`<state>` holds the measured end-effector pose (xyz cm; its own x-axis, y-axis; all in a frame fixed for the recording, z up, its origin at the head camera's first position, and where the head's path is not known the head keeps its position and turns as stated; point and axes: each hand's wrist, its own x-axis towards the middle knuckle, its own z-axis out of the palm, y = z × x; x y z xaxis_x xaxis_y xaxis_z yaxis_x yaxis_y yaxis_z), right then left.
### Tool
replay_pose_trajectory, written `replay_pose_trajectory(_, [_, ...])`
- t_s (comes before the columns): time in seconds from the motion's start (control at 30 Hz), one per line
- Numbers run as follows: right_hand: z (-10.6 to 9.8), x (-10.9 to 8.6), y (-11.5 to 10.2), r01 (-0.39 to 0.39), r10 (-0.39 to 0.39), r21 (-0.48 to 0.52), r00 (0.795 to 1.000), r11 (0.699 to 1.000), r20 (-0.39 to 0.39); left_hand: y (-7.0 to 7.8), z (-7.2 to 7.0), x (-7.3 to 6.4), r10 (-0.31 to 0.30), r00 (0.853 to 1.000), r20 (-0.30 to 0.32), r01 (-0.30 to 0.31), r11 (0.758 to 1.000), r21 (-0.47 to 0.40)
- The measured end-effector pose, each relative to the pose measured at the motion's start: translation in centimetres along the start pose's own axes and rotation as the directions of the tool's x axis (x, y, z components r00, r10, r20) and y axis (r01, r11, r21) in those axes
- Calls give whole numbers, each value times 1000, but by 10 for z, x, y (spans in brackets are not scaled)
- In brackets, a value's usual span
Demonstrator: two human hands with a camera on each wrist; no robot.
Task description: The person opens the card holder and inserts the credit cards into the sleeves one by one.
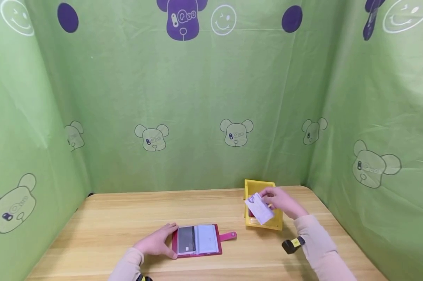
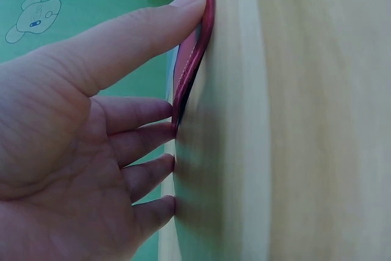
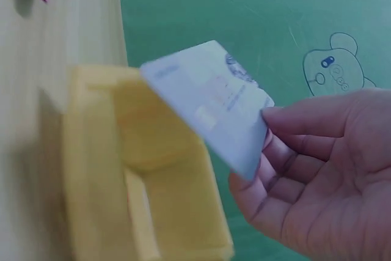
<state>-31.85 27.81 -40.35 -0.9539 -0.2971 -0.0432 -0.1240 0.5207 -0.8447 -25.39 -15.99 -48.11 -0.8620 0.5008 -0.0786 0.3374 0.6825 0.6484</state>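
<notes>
My right hand (image 1: pixel 281 201) pinches a pale, whitish card (image 1: pixel 259 209) by one edge, thumb against the bent fingers. The card (image 3: pixel 204 102) is tilted above the opening of a yellow box (image 3: pixel 95 169), and dark print shows near one corner. Something dark red (image 1: pixel 251 214) lies inside the box, partly hidden by the card. At the left, my left hand (image 1: pixel 156 241) rests against a red card holder (image 1: pixel 197 244) lying open on the table. Its thumb touches the red cover edge (image 2: pixel 204 32), while the other fingers are spread along the side. A dark card (image 1: pixel 186 239) fills the holder's left page.
A pink snap strap (image 1: pixel 228 236) sticks out from the holder's right side toward the yellow box. The wooden table (image 1: pixel 127 210) ends at a green curtain (image 1: pixel 197 89) behind, with more curtain on both sides.
</notes>
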Motion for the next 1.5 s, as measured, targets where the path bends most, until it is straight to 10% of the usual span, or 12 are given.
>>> replay_pose_trajectory(0.5, [51,9,11,-7,-14,322,998,947,63,2,-4,1,-6,1000,11,6,1000,-16])
replay_pose_trajectory(1.1, [121,23,-10,-76,12,501,991,862,130,47,-10,38,-103,986,-134,53,941,-334])
replay_pose_trajectory(1.5, [161,32,-15,-110,21,569,987,815,160,49,23,54,-193,974,-118,46,680,-732])
